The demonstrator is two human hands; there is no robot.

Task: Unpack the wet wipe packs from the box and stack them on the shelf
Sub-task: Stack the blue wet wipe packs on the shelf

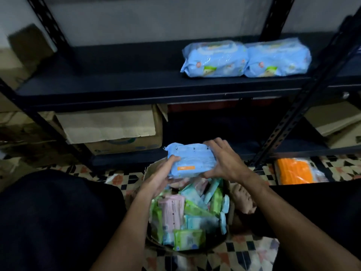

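Nearest me, the open box (243,198) is crammed with mixed packs (185,212) in green, pink and pale blue, so I judge most of the unpacking is still ahead. Just above its far rim, the left hand (162,173) cups one end of a blue wet wipe pack (192,161), thumb on top. The right hand (224,161) clamps the other end, fingers curled over the far edge, probably to keep the soft pack flat for lifting. Beyond, two blue packs (246,59) lie touching at the right of the shelf (117,83), so this one likely goes beside or atop them.
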